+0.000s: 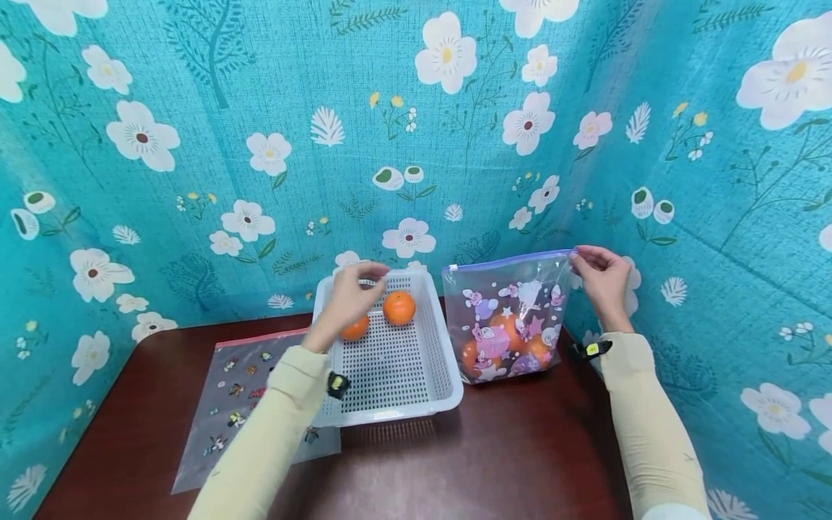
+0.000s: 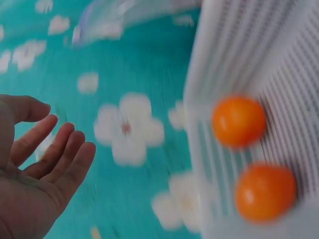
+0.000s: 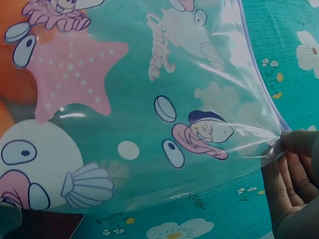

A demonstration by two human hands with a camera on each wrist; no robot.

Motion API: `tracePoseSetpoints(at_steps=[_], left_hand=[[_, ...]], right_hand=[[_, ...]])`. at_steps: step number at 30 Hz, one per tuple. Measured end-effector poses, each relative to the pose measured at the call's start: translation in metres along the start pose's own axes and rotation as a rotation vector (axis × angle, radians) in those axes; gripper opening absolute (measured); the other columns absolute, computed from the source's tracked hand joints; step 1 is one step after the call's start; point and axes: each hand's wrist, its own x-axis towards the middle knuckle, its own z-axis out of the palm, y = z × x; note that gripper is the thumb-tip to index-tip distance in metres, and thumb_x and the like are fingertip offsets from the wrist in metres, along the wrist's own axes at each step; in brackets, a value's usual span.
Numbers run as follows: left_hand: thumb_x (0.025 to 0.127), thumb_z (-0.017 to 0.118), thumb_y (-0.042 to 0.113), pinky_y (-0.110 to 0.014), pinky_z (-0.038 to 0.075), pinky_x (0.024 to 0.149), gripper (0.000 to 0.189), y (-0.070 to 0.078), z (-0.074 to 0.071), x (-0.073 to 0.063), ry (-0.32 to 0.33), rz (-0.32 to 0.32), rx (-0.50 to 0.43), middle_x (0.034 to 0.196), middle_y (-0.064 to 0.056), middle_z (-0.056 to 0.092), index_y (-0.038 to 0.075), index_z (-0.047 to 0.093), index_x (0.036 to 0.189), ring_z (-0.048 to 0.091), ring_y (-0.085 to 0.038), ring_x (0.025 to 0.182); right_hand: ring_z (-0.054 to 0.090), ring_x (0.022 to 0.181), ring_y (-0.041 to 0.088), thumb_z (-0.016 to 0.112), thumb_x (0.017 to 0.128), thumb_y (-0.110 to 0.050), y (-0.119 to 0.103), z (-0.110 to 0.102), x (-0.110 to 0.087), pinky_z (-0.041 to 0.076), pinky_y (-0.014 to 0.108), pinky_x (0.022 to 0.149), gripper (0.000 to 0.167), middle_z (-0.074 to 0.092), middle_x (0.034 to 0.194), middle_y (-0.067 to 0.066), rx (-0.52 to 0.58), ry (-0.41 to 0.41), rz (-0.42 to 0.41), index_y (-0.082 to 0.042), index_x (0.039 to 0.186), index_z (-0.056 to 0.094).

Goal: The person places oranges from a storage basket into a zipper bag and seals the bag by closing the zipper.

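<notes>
A clear zip bag [image 1: 513, 310] with pink and purple cartoon prints and a purple zip edge stands upright on the table, several oranges inside it. My right hand [image 1: 604, 278] pinches its top right corner between thumb and fingers; the right wrist view shows the plastic [image 3: 199, 134] pulled taut toward that grip. My left hand [image 1: 354, 296] hovers over the white basket [image 1: 448, 375], holding nothing, its fingers loosely bent and apart from the thumb. Two oranges lie in the basket, one orange [image 1: 399, 308] at the back and another orange [image 1: 354, 329] partly behind the left hand.
A second clear zip bag [image 1: 214, 404] with a red zip edge lies flat on the dark table [image 1: 520, 448], left of the basket and partly under it. A teal flowered cloth [image 1: 325, 180] hangs behind and along the right side.
</notes>
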Motion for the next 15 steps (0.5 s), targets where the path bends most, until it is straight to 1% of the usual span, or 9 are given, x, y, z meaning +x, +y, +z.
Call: tracePoseSetpoints(at_steps=[3,7,8,11,12,15], left_hand=[[0.098,0.062,0.009,-0.046,0.053,0.099,0.031,-0.024,-0.031,-0.01,0.034,-0.048,0.036,0.126,-0.021,0.067,-0.001,0.067,0.127,0.063,-0.032,0.115],[0.101,0.058,0.011,-0.053,0.051,0.099,0.034,-0.06,-0.07,-0.033,0.07,-0.107,0.089,0.131,-0.024,0.064,-0.003,0.063,0.132,0.061,-0.038,0.12],[0.102,0.057,0.012,-0.055,0.051,0.098,0.035,-0.068,-0.079,-0.039,0.085,-0.125,0.117,0.132,-0.025,0.063,-0.003,0.062,0.133,0.06,-0.039,0.12],[0.103,0.055,0.015,-0.057,0.052,0.093,0.036,-0.089,-0.103,-0.061,0.157,-0.179,0.226,0.13,-0.027,0.064,-0.004,0.063,0.132,0.061,-0.042,0.118],[0.102,0.055,0.016,-0.057,0.052,0.091,0.036,-0.095,-0.109,-0.068,0.183,-0.213,0.251,0.128,-0.028,0.064,-0.004,0.063,0.131,0.062,-0.042,0.116],[0.101,0.057,0.017,-0.06,0.05,0.094,0.043,-0.114,-0.124,-0.091,0.206,-0.337,0.319,0.132,-0.034,0.06,-0.01,0.058,0.134,0.059,-0.047,0.118]], right_hand=[[0.068,0.08,0.001,0.072,0.094,-0.024,0.002,0.0,0.003,0.054,0.01,0.074,0.035,0.07,0.096,-0.009,-0.023,-0.008,0.003,0.001,0.119,0.072],[0.067,0.081,0.001,0.071,0.095,-0.026,0.005,-0.002,0.006,0.054,0.01,0.074,0.036,0.068,0.096,-0.009,-0.057,-0.027,0.016,0.0,0.12,0.071],[0.067,0.081,0.001,0.07,0.095,-0.026,0.006,-0.002,0.006,0.054,0.01,0.074,0.036,0.068,0.096,-0.009,-0.07,-0.032,0.022,0.0,0.12,0.071],[0.067,0.081,0.001,0.069,0.096,-0.029,0.008,-0.003,0.007,0.053,0.01,0.073,0.037,0.068,0.097,-0.008,-0.115,-0.043,0.035,-0.002,0.12,0.071],[0.066,0.081,0.001,0.069,0.096,-0.03,0.009,-0.003,0.008,0.053,0.01,0.073,0.037,0.068,0.098,-0.008,-0.127,-0.047,0.037,-0.002,0.121,0.071],[0.066,0.08,0.0,0.069,0.096,-0.031,0.013,-0.002,0.011,0.053,0.01,0.073,0.037,0.068,0.098,-0.007,-0.148,-0.063,0.034,-0.003,0.12,0.071]])
